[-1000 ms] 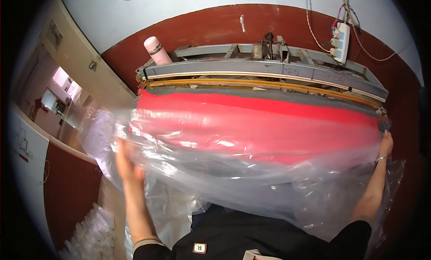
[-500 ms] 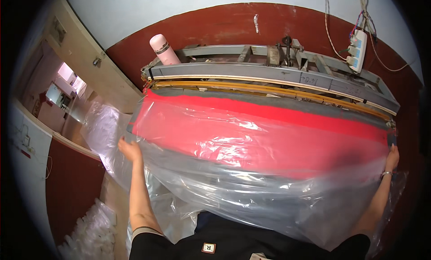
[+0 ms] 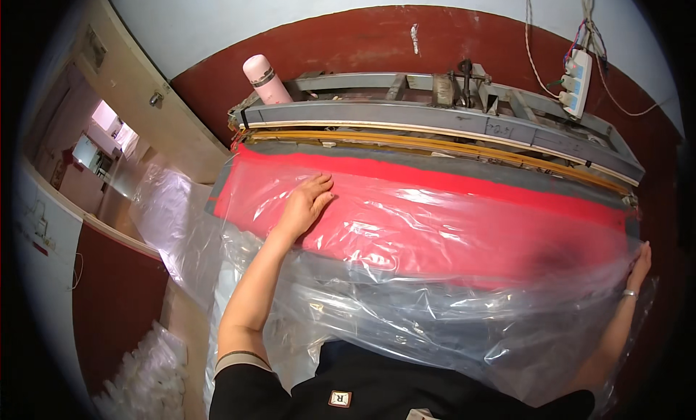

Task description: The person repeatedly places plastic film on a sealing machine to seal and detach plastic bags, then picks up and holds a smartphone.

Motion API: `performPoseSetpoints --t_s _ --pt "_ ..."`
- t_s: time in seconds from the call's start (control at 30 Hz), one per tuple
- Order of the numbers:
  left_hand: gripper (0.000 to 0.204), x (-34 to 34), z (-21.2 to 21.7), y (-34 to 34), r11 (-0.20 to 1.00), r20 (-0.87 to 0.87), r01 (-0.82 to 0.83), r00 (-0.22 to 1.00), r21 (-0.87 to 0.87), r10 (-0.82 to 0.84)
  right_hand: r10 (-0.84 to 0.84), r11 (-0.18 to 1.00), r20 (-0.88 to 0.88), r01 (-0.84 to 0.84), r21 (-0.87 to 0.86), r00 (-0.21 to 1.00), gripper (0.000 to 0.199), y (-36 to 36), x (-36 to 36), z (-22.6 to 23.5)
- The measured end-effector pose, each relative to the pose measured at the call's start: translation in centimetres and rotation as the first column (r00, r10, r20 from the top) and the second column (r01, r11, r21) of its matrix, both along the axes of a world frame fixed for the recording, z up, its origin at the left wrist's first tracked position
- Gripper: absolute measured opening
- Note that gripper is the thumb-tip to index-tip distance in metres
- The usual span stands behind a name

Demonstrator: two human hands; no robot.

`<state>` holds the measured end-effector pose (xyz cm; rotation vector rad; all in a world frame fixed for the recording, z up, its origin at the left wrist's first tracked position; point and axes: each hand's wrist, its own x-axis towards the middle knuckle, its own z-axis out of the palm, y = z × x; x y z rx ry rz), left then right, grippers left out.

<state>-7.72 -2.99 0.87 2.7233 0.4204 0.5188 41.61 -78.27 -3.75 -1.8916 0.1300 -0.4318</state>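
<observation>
A clear plastic film (image 3: 406, 250) lies over the red panel (image 3: 464, 186) on the bench-like machine and hangs down in folds toward me. My left hand (image 3: 310, 202) rests palm down on the film, left of the panel's middle, fingers stretched out and holding nothing. At the far right end my right hand (image 3: 639, 266) has its fingers closed at the film's side edge, beside the panel's corner. The red shows brightest along the back strip, beyond the film's edge.
Behind the panel runs a grey metal frame (image 3: 428, 119) with a pink thermos flask (image 3: 267, 79) at its left end. A white power strip (image 3: 576, 83) hangs on cords at the right. An open door (image 3: 138, 72) stands left; bundled plastic (image 3: 148, 373) lies below.
My left hand has left the film's left side and moved right onto the film above the red panel. My right hand has shifted slightly outward and toward me.
</observation>
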Motion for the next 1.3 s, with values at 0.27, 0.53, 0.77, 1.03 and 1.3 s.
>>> performPoseSetpoints --t_s 0.27,0.53,0.77,1.03,1.3 --pt "0.016 2.8 -0.5 1.6 0.958 0.183 -0.254 0.956 0.134 0.228 -0.015 0.974 0.165 -0.023 0.227 0.986 0.027 -3.6 -4.2 3.7" --pt "0.017 3.2 1.0 5.3 0.874 0.637 -0.372 0.599 -0.313 0.484 -0.006 0.997 0.362 0.032 -0.067 0.932 0.034 4.0 0.9 5.1" --pt "0.018 5.3 -5.0 12.9 0.636 0.398 -0.392 0.535 -0.664 0.745 0.039 0.976 0.388 0.049 -0.214 0.921 0.023 16.7 4.9 -0.8" --pt "0.016 7.5 -7.4 19.0 0.732 0.559 -0.163 0.543 -0.662 0.627 -0.001 1.0 0.415 0.011 -0.021 0.91 0.012 19.6 6.7 -0.8" --pt "0.01 7.2 -5.3 16.2 0.656 0.49 -0.358 0.454 -0.664 0.744 -0.218 0.962 0.476 0.269 -0.041 0.852 0.006 17.4 8.6 -2.3"
